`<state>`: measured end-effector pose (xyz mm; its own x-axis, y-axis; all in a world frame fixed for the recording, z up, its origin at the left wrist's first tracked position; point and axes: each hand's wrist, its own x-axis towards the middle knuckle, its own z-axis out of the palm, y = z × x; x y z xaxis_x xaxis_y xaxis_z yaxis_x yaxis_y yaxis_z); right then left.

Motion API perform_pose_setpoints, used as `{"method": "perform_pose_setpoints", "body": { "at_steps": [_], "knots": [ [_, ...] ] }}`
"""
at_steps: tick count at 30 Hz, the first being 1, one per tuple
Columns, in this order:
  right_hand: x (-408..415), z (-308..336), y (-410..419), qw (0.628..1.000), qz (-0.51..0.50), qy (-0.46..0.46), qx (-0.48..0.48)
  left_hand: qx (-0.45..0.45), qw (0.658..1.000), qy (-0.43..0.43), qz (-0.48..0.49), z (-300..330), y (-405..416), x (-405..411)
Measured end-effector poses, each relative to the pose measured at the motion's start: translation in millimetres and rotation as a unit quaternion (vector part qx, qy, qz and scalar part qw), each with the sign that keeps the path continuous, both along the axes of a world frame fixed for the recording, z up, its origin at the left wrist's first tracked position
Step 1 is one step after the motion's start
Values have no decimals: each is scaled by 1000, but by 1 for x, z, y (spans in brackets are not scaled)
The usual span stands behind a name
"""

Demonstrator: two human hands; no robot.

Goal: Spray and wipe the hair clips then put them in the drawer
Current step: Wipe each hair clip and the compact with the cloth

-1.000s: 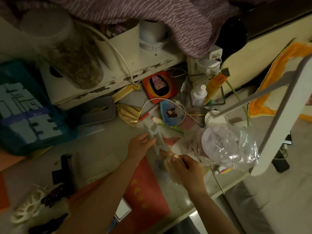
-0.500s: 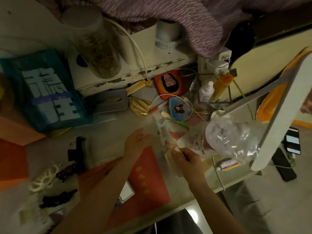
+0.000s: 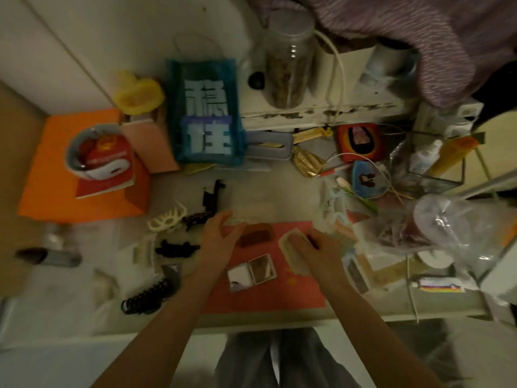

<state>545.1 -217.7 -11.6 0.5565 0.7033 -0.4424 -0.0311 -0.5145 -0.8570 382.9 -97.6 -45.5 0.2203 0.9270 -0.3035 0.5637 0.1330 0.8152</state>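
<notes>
Grey trousers (image 3: 279, 357) are showing at the bottom edge, below the desk (image 3: 279, 317). Both forearms are reaching up over a red sheet (image 3: 279, 292) lying flat on the desk. A small open mirror case (image 3: 251, 271) is sitting on that sheet between the arms.

Right hand (image 3: 316, 247) is curling its fingers over a pale cloth (image 3: 293, 256) and pressing it down at the sheet's right side — gripping it. Left hand (image 3: 218, 236) is hovering with fingers loosely spread and relaxed, holding nothing; its fingertips are lying just beside a brown clip (image 3: 256, 235) resting near the sheet's top edge.

Left of the left arm, more clips are lying loose on the desk: a black coil tie (image 3: 147, 296) nearest, a black clip (image 3: 176, 247) above it, then a white clip (image 3: 167, 218) touching a dark clip (image 3: 195, 218), and a black comb-like piece (image 3: 212, 196) further up. No drawer visible.

Further left — a dark bottle (image 3: 47, 254) is lying on its side; blur is hiding its details.

Beyond, a blue bag (image 3: 205, 113) is standing beside an orange box (image 3: 50, 175). A clear jar (image 3: 288, 57) is sitting on the shelf behind, purple fabric (image 3: 405, 32) draping at top right. A crumpled plastic bag (image 3: 453, 228) is sitting at the desk's right.
</notes>
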Motion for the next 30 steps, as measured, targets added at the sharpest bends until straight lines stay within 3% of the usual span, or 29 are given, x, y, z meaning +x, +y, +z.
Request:
{"method": "perform_pose_setpoints", "body": {
  "at_steps": [8, 14, 21, 30],
  "knots": [
    [-95, 1, 33, 999, 49, -16, 7, 48, 998, 20, 30, 9, 13, -109],
    [-187, -9, 59, 999, 19, -31, -5, 70, 997, 13, -20, 4, 40, -210],
    [-281, -16, 78, 999, 12, -26, -24, -5, 997, 59, -49, -22, 56, -308],
    [-327, -18, 79, 998, 33, -15, -57, -38, 995, 68, -55, -44, 50, -354]
  ]
}}
